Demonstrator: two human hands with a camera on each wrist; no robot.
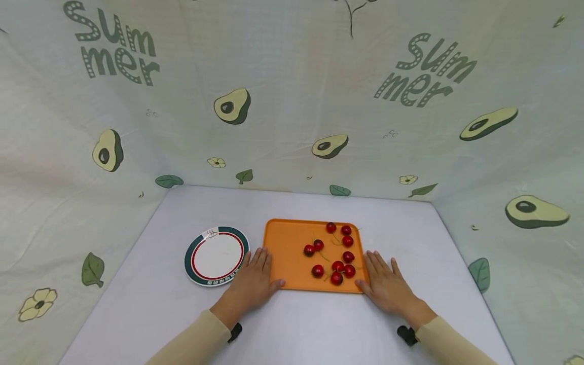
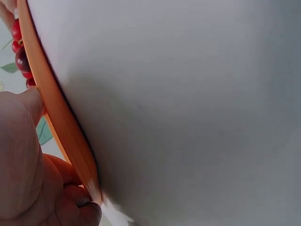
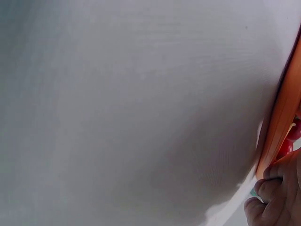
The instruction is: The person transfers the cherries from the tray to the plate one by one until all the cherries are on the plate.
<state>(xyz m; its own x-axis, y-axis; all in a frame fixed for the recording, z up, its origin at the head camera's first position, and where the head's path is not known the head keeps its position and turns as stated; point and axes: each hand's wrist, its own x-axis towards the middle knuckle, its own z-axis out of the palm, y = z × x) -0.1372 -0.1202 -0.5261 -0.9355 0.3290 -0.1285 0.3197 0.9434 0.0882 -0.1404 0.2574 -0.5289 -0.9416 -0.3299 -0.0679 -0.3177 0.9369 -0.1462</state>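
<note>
Orange tray (image 1: 285,253) holds 10 cherries (image 1: 348,241); left fingers (image 1: 261,259), right fingers (image 1: 378,262) touch it.

I see a table (image 1: 315,329) with a plain white top. Near its middle lies an orange tray (image 1: 285,253), rectangular, with rounded corners and a low rim. At the left of it, near but apart, lies one round plate (image 1: 216,258), white inside, with dark green border and red ring.
</note>
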